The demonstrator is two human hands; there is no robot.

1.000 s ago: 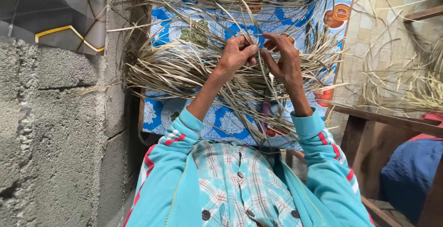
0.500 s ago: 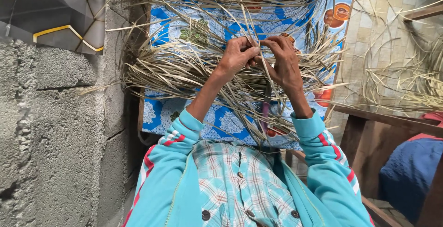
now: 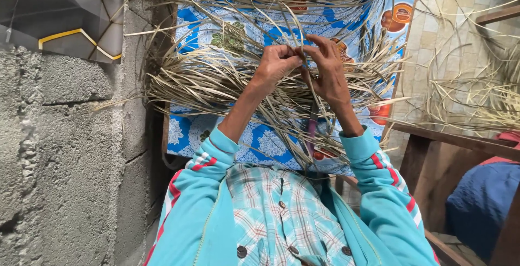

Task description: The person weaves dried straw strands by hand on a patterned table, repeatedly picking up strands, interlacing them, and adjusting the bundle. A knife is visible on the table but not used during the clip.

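A loose mass of dry, pale straw strips (image 3: 206, 84) lies across a blue patterned cloth (image 3: 216, 28) in front of me. My left hand (image 3: 277, 63) is closed, pinching several strips at the centre of the bundle. My right hand (image 3: 327, 71) sits right beside it, fingers curled around the same strips, thumb and fingertips touching the left hand's. Both arms reach out in turquoise sleeves with red and white stripes. The strands under my palms are hidden.
A rough grey concrete block wall (image 3: 59, 152) runs along the left. A brown wooden frame (image 3: 449, 141) stands at the right, with more straw (image 3: 476, 98) piled on pale tiles beyond it. A dark blue cloth bundle (image 3: 482, 201) sits at lower right.
Both hands stay together on the strips with small finger shifts. The bundle lies as it did.
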